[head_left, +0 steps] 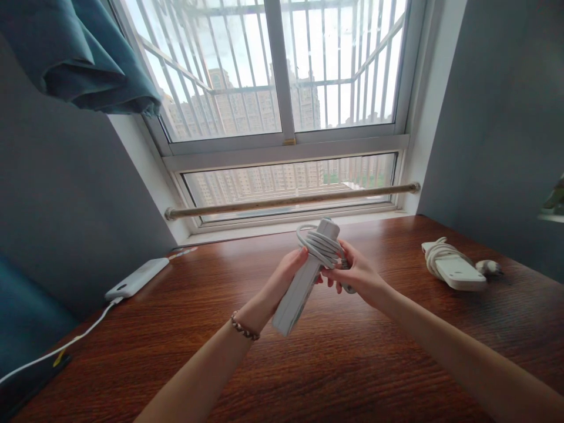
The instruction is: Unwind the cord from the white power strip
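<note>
A white power strip (294,296) is held up over the table, tilted with its far end toward the window. Its pale cord (324,247) is wound in several turns around the far part, and one loop stands out to the left. My left hand (291,270) is closed around the strip's left side, thumb beside the windings. On the other side, my right hand (355,273) is closed on the cord at the right edge of the coil. Part of a grey plug end (348,288) shows below its fingers; the rest is hidden.
On the brown wooden table (211,364), another power strip (460,271) wrapped in its cord lies at right. A white box-shaped device (138,279) with a white cable (66,338) lies at left. Behind are a rail (291,201) and a barred window; a blue curtain (79,59) hangs upper left.
</note>
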Demonstrator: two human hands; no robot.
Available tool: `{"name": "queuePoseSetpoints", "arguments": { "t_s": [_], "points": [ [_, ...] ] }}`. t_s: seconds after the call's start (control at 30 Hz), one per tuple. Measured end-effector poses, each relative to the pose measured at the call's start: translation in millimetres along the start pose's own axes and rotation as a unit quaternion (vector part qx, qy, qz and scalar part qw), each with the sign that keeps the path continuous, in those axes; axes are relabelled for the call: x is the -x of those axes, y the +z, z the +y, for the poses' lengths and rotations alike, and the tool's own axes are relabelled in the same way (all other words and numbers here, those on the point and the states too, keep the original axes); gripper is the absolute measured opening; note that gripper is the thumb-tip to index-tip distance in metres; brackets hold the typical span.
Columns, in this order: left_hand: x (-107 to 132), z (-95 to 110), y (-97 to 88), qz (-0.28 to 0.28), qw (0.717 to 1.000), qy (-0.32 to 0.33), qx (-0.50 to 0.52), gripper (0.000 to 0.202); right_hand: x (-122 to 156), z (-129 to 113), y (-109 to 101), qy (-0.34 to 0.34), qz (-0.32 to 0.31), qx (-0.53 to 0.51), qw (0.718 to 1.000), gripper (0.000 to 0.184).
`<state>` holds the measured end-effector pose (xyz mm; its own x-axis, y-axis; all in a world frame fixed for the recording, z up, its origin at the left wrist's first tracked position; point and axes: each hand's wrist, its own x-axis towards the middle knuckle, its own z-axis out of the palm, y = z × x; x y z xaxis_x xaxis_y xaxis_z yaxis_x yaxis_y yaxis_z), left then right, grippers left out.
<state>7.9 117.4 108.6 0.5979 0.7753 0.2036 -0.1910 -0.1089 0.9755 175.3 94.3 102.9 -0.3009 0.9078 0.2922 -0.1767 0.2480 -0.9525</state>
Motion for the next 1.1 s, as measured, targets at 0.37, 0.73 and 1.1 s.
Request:
{"name": "queuePoseSetpoints", "arguments": {
  "t_s": [0.37,0.73,1.1],
  "points": [
    [8.4,10.4,-6.4,0.004,0.996,-0.085,0.000,0.064,-6.0,10.2,-9.8,-0.037,-0.030,0.026,0.999,0.062],
    [10.2,22.5,-10.1,-0.106,0.932,-0.177,0.296,0.084,-17.0,29.2,-23.0,-0.011,-0.002,0.050,0.999,0.061],
    [9.9,11.4,-10.5,-0.055,0.961,-0.167,0.214,0.088,0.3,9.6,-13.0,-0.132,0.109,0.239,0.956,0.033]
  ]
}}
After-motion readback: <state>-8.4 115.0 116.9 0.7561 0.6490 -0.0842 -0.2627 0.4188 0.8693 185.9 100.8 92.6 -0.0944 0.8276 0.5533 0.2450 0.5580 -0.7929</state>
